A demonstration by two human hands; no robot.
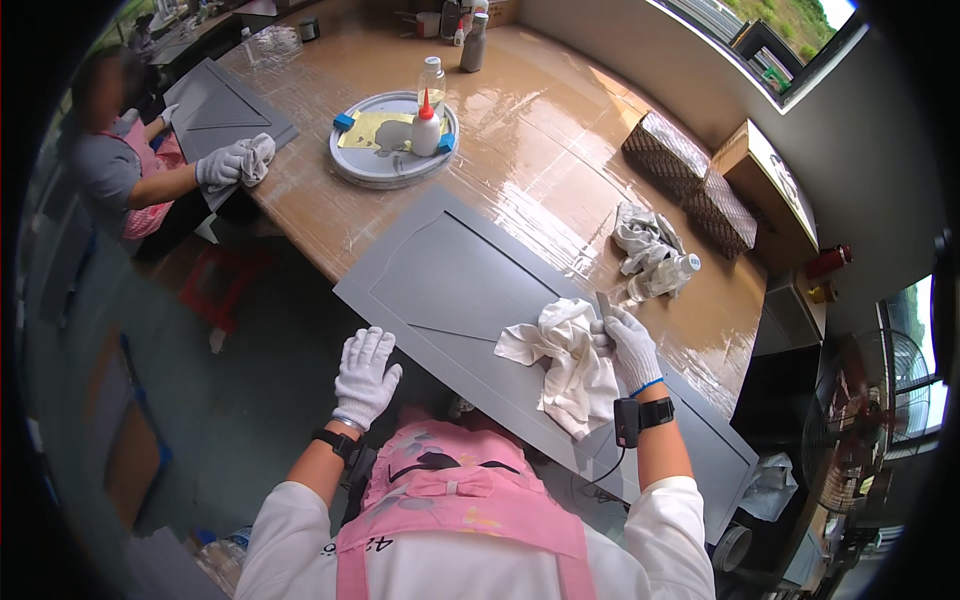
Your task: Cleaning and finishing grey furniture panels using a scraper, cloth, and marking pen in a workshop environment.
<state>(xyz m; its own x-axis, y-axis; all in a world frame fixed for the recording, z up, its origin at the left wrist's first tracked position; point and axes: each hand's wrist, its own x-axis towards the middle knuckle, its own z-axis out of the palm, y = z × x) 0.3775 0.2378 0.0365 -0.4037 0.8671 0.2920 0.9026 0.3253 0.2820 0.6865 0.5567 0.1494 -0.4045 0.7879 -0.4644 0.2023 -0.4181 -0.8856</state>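
Observation:
A grey panel [470, 262] with a recessed shape lies across the table corner in front of me. My left hand [365, 378], in a white knit glove, is open with its fingers stretched out beside the panel's near left edge. Over the panel's right half, my gloved right hand [628, 345] pinches a small flat grey strip [603, 304] whose kind I cannot make out. Against that hand's fingers rests a crumpled white cloth [572, 365], spread over the panel. Whether the fingers also grip the cloth is hidden.
A round grey lid [350, 172] carries a red-tipped white bottle [426, 130], a clear bottle [432, 82] and blue blocks. Rags [645, 235] and another clear bottle [665, 277] lie right. Patterned boxes [668, 152] line the wall. A co-worker [150, 170] wipes another panel at left.

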